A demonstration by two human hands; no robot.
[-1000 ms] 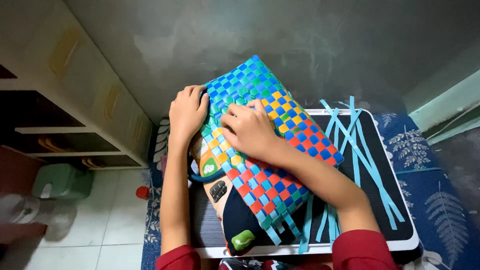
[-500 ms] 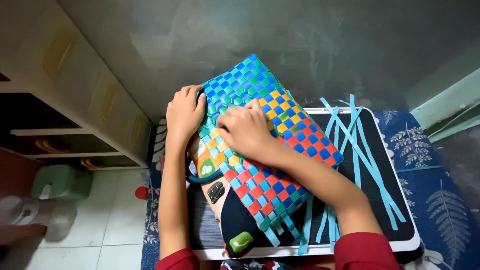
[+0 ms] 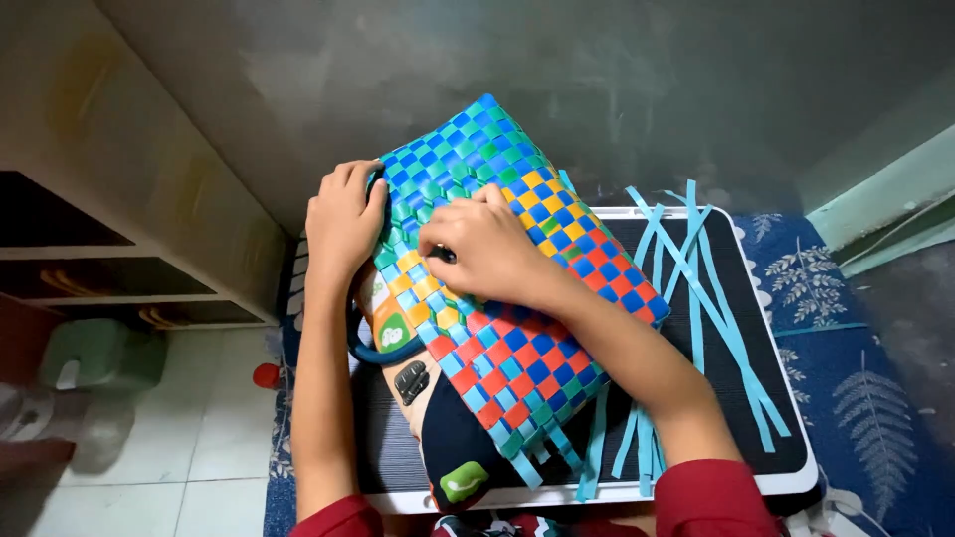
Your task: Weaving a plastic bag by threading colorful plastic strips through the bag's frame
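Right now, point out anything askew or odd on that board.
The woven mat lies diagonally across the black board, its lower edge unfinished with free strip ends. Loose blue strips lie crisscrossed at its right. Nothing looks damaged.

Little shifts over the second. The right hand [image 3: 489, 251] slides toward nine o'clock across the woven mat [image 3: 507, 298], leaving the yellow and orange squares near the middle and settling on the green and yellow ones closer to the mat's left edge. Its fingers [image 3: 446, 242] curl tighter now, pinching at something small and dark (too small to identify) against the weave. The left hand [image 3: 343, 219] edges slightly toward twelve o'clock along the mat's blue-green corner, its fingertips [image 3: 373, 191] pressing a little more over the edge than before.
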